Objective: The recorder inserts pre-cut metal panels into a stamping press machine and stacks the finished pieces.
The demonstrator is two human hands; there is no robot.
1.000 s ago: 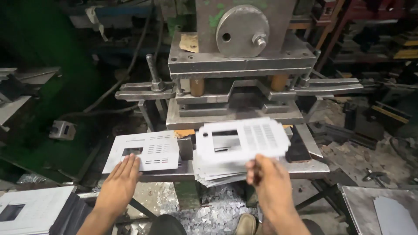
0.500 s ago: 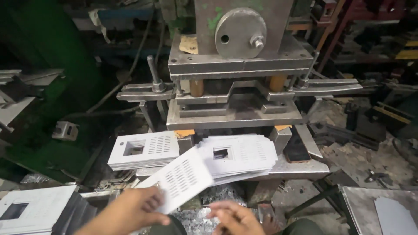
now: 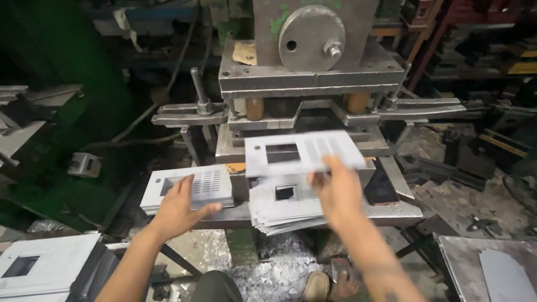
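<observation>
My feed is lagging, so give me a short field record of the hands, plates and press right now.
left hand: open, resting on the left stack of plates
right hand: holds one perforated plate by its near edge, in front of the press opening
middle stack: loose plates fanned on the press table, under the held plate
press: grey, die gap visible behind the held plate

Your view is dim at the edges and lit from above at the centre; the moving right hand blurs, perhaps the sheet too.
</observation>
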